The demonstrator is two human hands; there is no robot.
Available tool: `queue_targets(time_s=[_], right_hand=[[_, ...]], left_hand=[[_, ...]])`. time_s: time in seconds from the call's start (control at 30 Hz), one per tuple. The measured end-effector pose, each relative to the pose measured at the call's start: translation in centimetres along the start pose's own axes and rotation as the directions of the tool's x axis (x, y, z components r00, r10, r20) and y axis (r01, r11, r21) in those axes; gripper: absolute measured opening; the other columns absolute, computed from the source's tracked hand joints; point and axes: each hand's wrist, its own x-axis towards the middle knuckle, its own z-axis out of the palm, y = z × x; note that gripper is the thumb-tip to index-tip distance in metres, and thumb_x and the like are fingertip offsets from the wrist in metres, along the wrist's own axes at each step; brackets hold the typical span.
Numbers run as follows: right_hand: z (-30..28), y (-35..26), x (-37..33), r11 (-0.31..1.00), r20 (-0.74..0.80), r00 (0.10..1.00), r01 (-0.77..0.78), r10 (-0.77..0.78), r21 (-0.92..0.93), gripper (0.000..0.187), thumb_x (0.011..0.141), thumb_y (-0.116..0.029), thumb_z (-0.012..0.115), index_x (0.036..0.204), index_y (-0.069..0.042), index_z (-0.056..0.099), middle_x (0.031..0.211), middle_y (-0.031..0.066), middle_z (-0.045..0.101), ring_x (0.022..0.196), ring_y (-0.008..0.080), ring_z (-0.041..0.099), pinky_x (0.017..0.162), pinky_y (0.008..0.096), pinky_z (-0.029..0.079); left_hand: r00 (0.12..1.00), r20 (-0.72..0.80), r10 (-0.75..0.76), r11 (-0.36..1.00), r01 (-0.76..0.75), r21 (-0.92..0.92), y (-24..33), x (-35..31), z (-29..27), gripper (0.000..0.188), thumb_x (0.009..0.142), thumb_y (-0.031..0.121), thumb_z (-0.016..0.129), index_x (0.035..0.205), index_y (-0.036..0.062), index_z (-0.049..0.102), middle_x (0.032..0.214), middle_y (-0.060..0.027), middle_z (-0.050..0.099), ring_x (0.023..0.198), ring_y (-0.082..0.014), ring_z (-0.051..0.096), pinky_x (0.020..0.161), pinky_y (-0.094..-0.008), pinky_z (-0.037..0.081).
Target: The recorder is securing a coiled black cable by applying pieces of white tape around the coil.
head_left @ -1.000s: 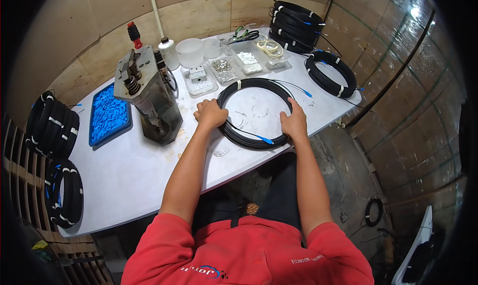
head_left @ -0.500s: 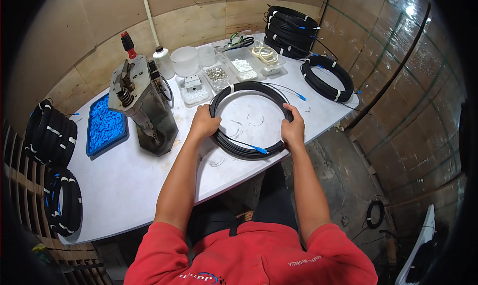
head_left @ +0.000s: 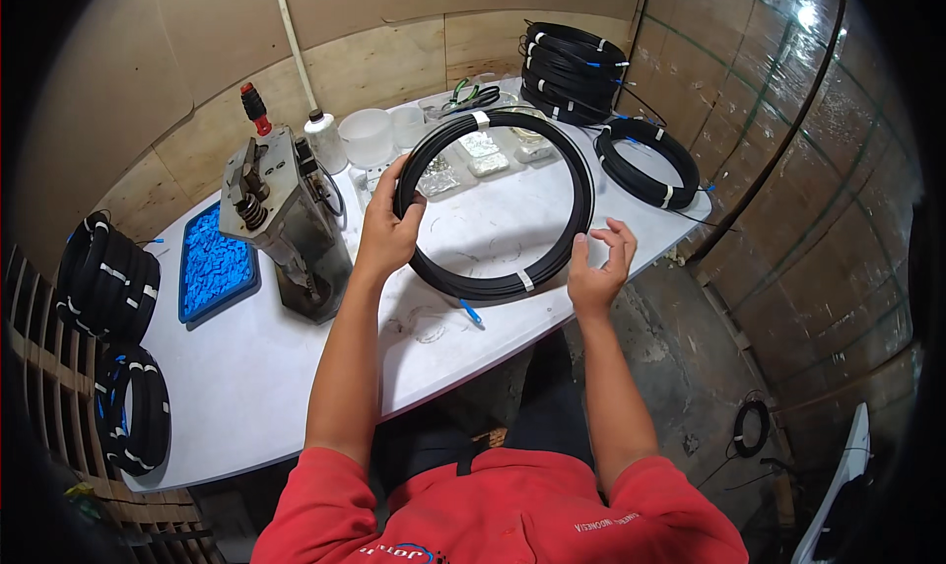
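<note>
A coil of black cable (head_left: 583, 185) is lifted and tilted above the white table, bound with white tape (head_left: 526, 281). My left hand (head_left: 391, 224) grips the coil's left side, thumb inside the ring and fingers around the outside. Beside the lower right of the ring, my right hand (head_left: 599, 273) is open, its fingers apart and curved, holding nothing; whether its thumb tip brushes the cable I cannot tell. A blue connector (head_left: 471, 314) on a cable end hangs below the coil's near edge.
The white table (head_left: 246, 387) carries a metal press (head_left: 291, 209) and a tray of blue parts (head_left: 187, 298) to the left. Clear containers (head_left: 366, 138) stand behind the coil. More black coils are stacked at the far right (head_left: 572, 76), lie below that stack (head_left: 680, 195) and stand at the left edge (head_left: 108, 278).
The coil has risen off the table and tilted, its far edge up. My right hand has let go of its right side and opened. The blue connector now dangles below the ring.
</note>
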Motion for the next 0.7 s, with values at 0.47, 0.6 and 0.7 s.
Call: queue_targets(time_s=[0.47, 0.6, 0.7], right_hand=[[3.0, -4.8, 18.0, 0.997, 0.855, 0.513, 0.055, -0.074, 0.053, 0.05, 0.082, -0.017, 0.077, 0.129, -0.012, 0.061, 0.106, 0.0178, 0.07, 0.095, 0.0321, 0.067, 0.086, 0.0371, 0.051], [2.3, -3.9, 16.5, 0.988, 0.768, 0.622, 0.121, -0.154, 0.099, 0.039, 0.087, -0.003, 0.07, 0.125, -0.01, 0.062, 0.095, 0.0147, 0.072, 0.077, 0.0248, 0.065, 0.076, 0.0312, 0.051], [1.0, -3.5, 16.3, 0.979, 0.703, 0.683, 0.103, -0.198, 0.175, 0.035, 0.09, -0.001, 0.068, 0.123, -0.01, 0.063, 0.093, 0.0142, 0.072, 0.078, 0.0224, 0.066, 0.074, 0.0312, 0.052]], left_hand=[[0.976, 0.196, 0.098, 0.992, -0.079, -0.101, 2.1, 0.5, -0.1, 0.056, 0.093, 0.007, 0.067, 0.145, 0.0042, 0.047, 0.104, -0.004, 0.067, 0.091, -0.0088, 0.061, 0.082, -0.0241, 0.048], [0.984, 0.169, 0.06, 0.977, -0.023, -0.211, 1.3, 1.4, -2.4, 0.038, 0.101, 0.015, 0.062, 0.134, -0.0024, 0.059, 0.124, -0.0085, 0.067, 0.107, -0.0139, 0.063, 0.095, -0.0281, 0.049], [0.986, 0.162, 0.045, 0.995, -0.029, -0.097, 2.0, 2.4, -2.3, 0.034, 0.1, 0.016, 0.062, 0.131, 0.0002, 0.063, 0.12, -0.0091, 0.068, 0.108, -0.0146, 0.063, 0.095, -0.029, 0.049]])
